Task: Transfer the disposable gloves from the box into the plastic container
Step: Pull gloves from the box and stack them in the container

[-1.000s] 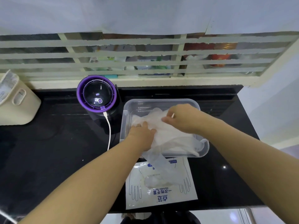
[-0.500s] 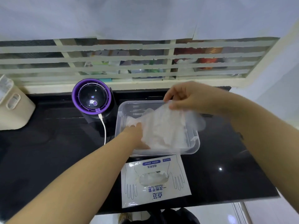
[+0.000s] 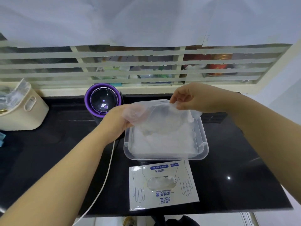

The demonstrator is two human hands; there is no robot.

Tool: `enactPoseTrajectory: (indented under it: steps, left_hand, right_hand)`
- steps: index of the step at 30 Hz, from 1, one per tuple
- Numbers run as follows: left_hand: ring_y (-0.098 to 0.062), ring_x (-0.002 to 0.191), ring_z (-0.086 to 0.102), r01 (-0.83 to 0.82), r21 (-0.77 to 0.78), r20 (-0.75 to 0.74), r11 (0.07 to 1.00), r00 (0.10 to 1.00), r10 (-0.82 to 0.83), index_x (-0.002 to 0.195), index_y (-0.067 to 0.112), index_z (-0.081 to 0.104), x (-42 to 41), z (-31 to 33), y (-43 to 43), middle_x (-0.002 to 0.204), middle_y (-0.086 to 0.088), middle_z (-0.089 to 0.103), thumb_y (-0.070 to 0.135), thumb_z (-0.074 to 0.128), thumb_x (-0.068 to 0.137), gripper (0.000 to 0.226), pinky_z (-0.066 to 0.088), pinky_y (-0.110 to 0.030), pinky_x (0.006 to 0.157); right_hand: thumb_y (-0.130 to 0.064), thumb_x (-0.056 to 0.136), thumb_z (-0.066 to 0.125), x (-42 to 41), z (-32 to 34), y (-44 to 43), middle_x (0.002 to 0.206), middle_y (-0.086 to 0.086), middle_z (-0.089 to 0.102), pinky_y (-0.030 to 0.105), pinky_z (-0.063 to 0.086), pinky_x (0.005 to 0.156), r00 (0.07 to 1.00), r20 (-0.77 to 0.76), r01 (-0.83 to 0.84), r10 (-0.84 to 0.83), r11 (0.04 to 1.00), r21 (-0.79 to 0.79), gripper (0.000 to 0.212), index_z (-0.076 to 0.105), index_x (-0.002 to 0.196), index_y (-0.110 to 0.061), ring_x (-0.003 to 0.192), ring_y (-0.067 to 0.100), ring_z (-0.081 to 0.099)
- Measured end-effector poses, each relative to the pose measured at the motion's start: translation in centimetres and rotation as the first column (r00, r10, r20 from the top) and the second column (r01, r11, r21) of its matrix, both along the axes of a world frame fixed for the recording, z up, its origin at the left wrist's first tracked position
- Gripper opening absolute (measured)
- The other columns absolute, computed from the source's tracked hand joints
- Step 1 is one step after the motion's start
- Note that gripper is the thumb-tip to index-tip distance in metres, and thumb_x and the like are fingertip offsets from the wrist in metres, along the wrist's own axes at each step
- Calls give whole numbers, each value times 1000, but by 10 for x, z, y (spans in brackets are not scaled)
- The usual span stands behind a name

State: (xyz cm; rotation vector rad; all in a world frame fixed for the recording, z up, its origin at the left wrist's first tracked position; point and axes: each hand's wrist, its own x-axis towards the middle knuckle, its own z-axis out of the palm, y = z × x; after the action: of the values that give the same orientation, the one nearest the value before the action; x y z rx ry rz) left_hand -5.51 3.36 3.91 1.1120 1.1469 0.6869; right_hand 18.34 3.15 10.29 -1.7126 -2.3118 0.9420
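Your left hand (image 3: 117, 121) is gripping the left edge of a thin translucent disposable glove (image 3: 160, 117) | your right hand (image 3: 195, 100) is pinching its far edge, fingers (image 3: 176, 99) clenched on the film | the glove is hanging spread above the clear rectangular plastic container (image 3: 166, 157) | the flat white printed glove box (image 3: 162, 200) is lying just beside the container's near rim | the black surface (image 3: 236, 152) is stretching wide on the right.

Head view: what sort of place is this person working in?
Most likely a home kitchen. There is a glossy black countertop, a striped window behind it with what look like jars showing through, and a small purple-ringed plug-in appliance at the counter's back edge.
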Motion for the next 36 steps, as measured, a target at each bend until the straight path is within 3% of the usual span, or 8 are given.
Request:
enactPoseTrajectory:
  steps: [5,12,16,19,25,30,32,36]
  left_hand:
    - [-27,105,66,66,-353,461,933,880,112,119,-2,66,-10,7,6,120,-17,66,60,43,84,75,58,-31,82]
    - [-25,106,65,108,-288,493,951,869,51,130,9,57,13,22,4,121,-14,64,11,39,101,34,53,-43,93]
    - [-23,87,71,-7,-270,504,963,851,148,121,14,63,14,26,0,107,-12,71,13,41,101,29,60,-34,68]
    - [-25,90,71,-79,-265,480,961,854,202,131,15,57,12,25,-1,110,-12,71,14,41,102,33,60,-36,69]
    - [-27,91,70,-104,-258,510,961,830,227,133,16,55,15,25,-5,110,-14,71,15,42,101,34,59,-41,78]
    - [-23,87,71,-45,-200,511,979,848,144,132,13,54,16,27,-9,104,-12,72,13,42,101,34,60,-35,71]
    - [-23,96,69,1,-152,481,988,873,73,133,17,55,12,25,-8,112,-9,70,11,38,102,36,59,-35,79]
    - [-14,90,69,-13,-132,150,991,988,33,125,34,58,2,9,-9,111,2,68,7,36,103,42,59,-29,70]
  right_hand:
    - [-22,93,58,-7,6,1,91,-11,65,20,51,78,998,56,-33,31,999,37,13,65,102,-29,83,9,61]
    - [-30,91,60,-4,22,-2,123,-13,51,22,37,88,986,-81,166,-147,932,322,39,52,129,-30,108,4,47]
    - [-47,87,60,4,8,-9,116,-5,55,26,49,82,535,-636,717,-556,697,-7,45,51,124,-23,99,9,55]
    - [-52,86,58,-4,-26,-25,96,4,56,29,52,74,87,-643,661,-761,527,-535,58,49,126,-10,82,15,54]
    - [-75,61,62,-39,-78,-46,116,20,64,46,51,85,62,-415,75,-908,419,-905,108,32,144,-13,104,34,61]
    - [-36,91,56,-46,-67,-36,118,10,65,35,56,75,-185,-633,26,-752,640,-768,46,51,130,-12,97,23,66]
    - [-15,91,59,-35,-61,-30,116,10,62,31,55,73,-130,-758,297,-640,704,-645,47,44,135,-14,92,19,65]
    - [-16,89,63,-10,-64,-30,67,-3,58,16,47,55,576,-632,609,-518,788,-90,39,54,127,-19,50,2,51]
